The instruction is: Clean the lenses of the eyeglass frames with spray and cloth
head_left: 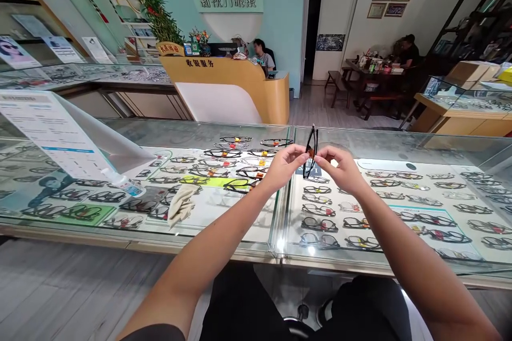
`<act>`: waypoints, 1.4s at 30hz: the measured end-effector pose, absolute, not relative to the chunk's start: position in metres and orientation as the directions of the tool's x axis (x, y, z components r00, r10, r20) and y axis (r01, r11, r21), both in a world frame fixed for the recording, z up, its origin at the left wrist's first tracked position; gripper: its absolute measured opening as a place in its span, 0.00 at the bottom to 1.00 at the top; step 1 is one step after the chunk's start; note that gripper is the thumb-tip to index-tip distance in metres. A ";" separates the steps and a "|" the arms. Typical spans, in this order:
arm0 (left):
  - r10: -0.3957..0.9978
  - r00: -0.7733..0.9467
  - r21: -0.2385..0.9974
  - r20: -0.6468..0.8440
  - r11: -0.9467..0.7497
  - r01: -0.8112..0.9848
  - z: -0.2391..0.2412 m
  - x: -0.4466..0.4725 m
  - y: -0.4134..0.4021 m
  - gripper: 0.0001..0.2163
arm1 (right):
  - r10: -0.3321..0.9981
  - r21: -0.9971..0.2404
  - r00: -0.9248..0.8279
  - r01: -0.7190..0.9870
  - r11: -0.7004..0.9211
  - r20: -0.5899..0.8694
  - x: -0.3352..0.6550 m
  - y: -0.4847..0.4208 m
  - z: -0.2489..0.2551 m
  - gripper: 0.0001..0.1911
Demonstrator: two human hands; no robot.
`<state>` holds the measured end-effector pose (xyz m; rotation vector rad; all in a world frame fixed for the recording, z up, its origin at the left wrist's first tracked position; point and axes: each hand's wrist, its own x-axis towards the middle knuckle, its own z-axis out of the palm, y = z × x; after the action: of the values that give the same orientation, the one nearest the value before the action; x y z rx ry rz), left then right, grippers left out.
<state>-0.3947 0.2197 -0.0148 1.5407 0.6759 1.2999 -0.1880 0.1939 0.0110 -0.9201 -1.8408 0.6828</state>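
Note:
Above the glass counter I hold up a pair of dark-framed eyeglasses, turned on end, with an orange tag near the middle. My left hand pinches it from the left side. From the right, my right hand pinches the same pair, fingertips closed close to the orange tag. Left of my left forearm, several tagged eyeglasses stand on the counter top. A crumpled cream cloth lies nearby, beside a small clear bottle with a white cap.
The glass display counter spans the front, with rows of eyeglasses inside. A large printed sign stands at left. Behind are a reception desk with a seated person, and another person at a wooden table.

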 end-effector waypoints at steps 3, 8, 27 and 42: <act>0.864 0.251 0.899 0.437 -0.412 -0.147 -0.017 -0.395 0.221 0.20 | 0.818 -0.721 -0.247 0.388 0.574 0.519 -0.184 0.196 0.010 0.13; 0.879 0.252 0.912 0.405 -0.407 -0.046 -0.016 -0.401 0.221 0.19 | 0.735 -0.489 -0.182 0.640 0.593 0.654 -0.168 0.203 0.011 0.09; 0.878 0.238 0.901 0.415 -0.433 0.028 -0.015 -0.399 0.213 0.16 | 0.758 -0.556 -0.161 0.587 0.588 0.632 -0.177 0.202 0.003 0.14; 0.880 0.138 0.886 0.455 -0.462 0.021 -0.018 -0.399 0.214 0.15 | 0.846 -0.789 0.099 0.430 0.439 0.524 -0.182 0.209 -0.009 0.34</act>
<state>-0.3986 0.2137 -0.0176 1.6527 0.8845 1.4190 -0.1819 0.2091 -0.0092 -1.1711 -1.5242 0.4460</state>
